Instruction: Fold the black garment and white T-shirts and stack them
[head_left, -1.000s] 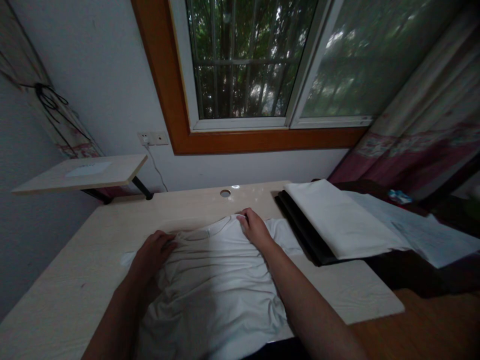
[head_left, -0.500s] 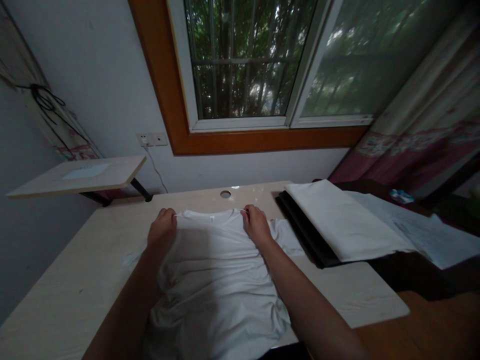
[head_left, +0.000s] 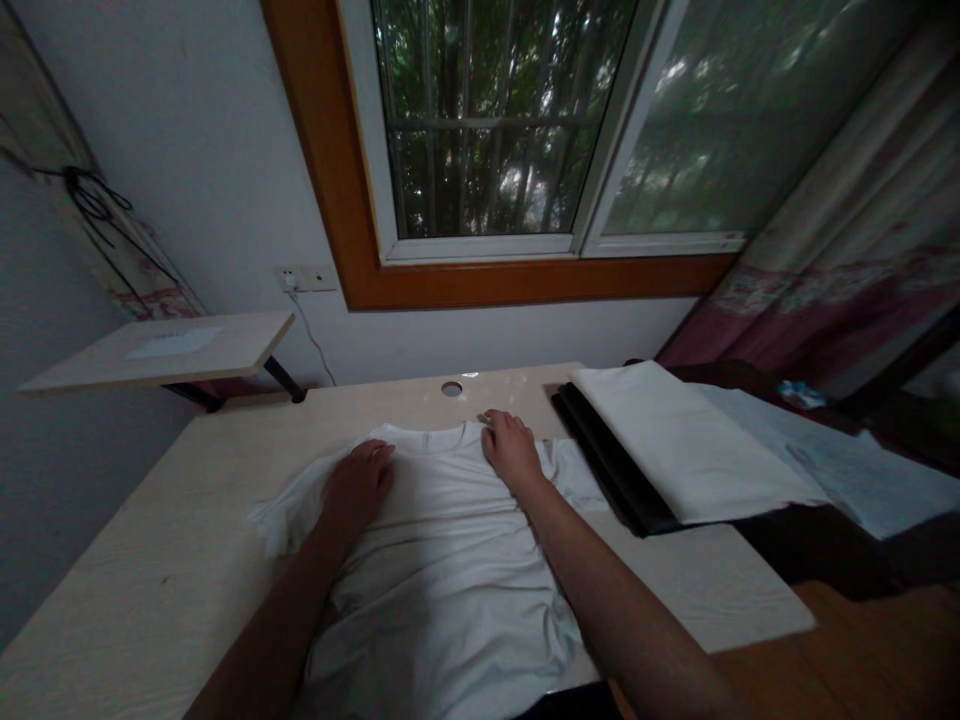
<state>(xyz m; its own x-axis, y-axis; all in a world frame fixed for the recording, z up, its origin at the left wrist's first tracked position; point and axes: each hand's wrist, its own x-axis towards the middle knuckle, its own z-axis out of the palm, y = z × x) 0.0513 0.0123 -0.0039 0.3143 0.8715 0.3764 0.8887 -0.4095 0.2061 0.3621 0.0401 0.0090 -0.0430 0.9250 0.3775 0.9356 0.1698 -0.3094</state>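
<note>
A white short-sleeved T-shirt (head_left: 450, 520) lies on the desk with its collar toward the wall. Soft creases run across its body. My left hand (head_left: 364, 480) rests on the shirt's left shoulder, just left of the collar, fingers loosely laid on the cloth. At the right side of the collar, my right hand (head_left: 512, 448) lies over the right shoulder, its fingers stretched forward and slightly apart. The left sleeve spreads out beyond my left forearm, and part of the right sleeve shows beside my right wrist.
To the right, a folded white cloth (head_left: 690, 440) lies on a black folder-like item (head_left: 615, 470). A small raised shelf (head_left: 172, 350) stands at the desk's (head_left: 150, 550) back left. Near the back edge is a round cable hole (head_left: 451, 389), below the window.
My left hand has let go of the collar edge and moved right onto the shirt, uncovering the left sleeve. My right hand has stayed in place while its fingers loosened.
</note>
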